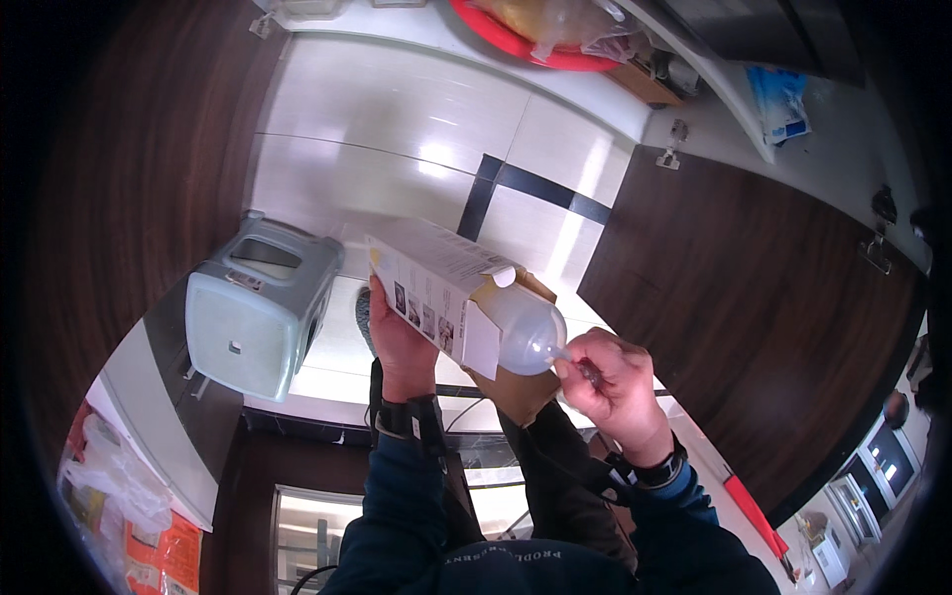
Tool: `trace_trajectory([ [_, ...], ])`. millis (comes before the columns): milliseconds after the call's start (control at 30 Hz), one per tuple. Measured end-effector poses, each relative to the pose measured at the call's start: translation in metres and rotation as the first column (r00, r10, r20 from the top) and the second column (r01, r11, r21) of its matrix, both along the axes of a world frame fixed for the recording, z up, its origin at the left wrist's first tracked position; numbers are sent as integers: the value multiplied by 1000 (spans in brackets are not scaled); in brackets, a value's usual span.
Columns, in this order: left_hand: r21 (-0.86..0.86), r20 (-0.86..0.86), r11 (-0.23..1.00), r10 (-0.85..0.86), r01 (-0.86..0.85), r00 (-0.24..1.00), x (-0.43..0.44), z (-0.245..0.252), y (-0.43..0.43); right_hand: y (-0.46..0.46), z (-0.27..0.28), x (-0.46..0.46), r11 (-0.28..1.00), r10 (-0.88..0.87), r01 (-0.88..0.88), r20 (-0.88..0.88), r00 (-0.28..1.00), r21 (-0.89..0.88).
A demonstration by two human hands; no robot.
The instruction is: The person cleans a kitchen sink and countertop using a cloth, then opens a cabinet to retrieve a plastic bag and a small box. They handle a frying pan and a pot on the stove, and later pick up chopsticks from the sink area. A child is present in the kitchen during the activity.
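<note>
A long printed cardboard box [435, 297] is tilted in front of me with its end flaps spread apart. My left hand [401, 338] grips its side from below and left. Inside the opening sits a translucent, rounded plastic or glass item [532, 335], its domed end showing and narrowing to a small tip. My right hand [610, 379] pinches that tip between thumb and fingers. The rest of the item is hidden in the box.
A pale grey plastic stool [238, 335] stands at left on the tiled floor. Dark wooden cabinet doors [744, 312] are swung out on both sides. Above, a shelf holds a red basin [506, 41] with plastic bags. Bags and an orange packet [163, 554] lie at lower left.
</note>
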State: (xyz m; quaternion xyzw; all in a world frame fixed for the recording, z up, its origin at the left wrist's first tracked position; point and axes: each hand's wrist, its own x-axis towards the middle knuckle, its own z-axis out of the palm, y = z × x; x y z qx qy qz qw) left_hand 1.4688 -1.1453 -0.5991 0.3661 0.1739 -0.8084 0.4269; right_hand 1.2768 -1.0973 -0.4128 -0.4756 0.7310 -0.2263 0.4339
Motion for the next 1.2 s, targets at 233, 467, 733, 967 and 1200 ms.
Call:
trace_trajectory([
  [233,-64,2,997,37,-37,999,5,2,1,27,-11,-21,988,68,-65,17,998,-138],
  [467,-135,-37,987,78,-82,996,10,3,2,44,-22,-28,995,-58,66,102,993,-81],
  [733,-127,76,987,104,-93,992,14,7,3,53,-29,-30,990,-1,9,62,998,-141],
  [967,-176,101,979,126,-107,987,15,3,4,58,-39,-32,990,-52,68,134,990,-121],
  [1200,-210,120,973,126,-99,985,14,3,4,61,-44,-37,996,-46,54,120,992,-65],
])
